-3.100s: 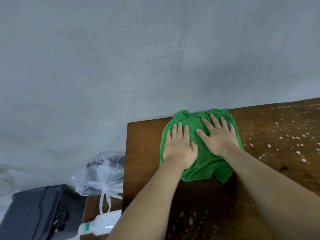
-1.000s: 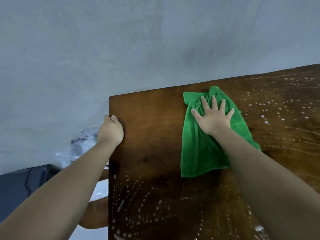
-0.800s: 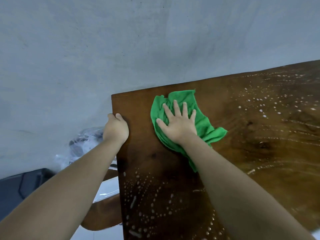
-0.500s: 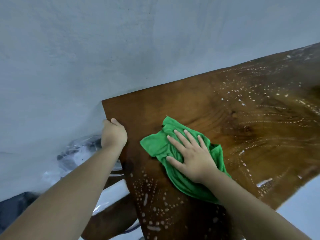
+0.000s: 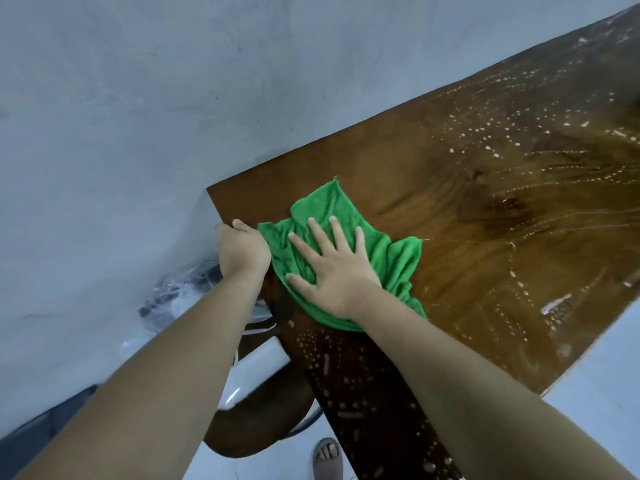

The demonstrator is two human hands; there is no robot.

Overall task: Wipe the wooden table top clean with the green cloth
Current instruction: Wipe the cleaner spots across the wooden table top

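— What containers are in view, and what do they hold?

— Only a clear plastic bag (image 5: 180,292) off the table's left edge, partly behind my left forearm; dark shapes show through it, but I cannot tell what they are. A white curved object (image 5: 254,370) lies just under the table edge, over a rounded brown wooden piece (image 5: 263,424).

— And the surface, the room?

— The wooden table top (image 5: 485,209) runs against a pale grey wall (image 5: 173,98). White droplets speckle the far right and the near strip by my arms; the patch around the cloth looks dark and bare. A sandalled foot (image 5: 327,457) shows on the light floor below.

— Your hands?

— My right hand (image 5: 332,265) lies flat, fingers spread, pressing the green cloth (image 5: 391,258) onto the table near its left corner. My left hand (image 5: 242,251) is curled around the table's left edge, touching the cloth's left margin.

— What has changed?

— Half a second ago the cloth sat clear of my left hand; now it has slid left to meet it, and the table fills more of the view.
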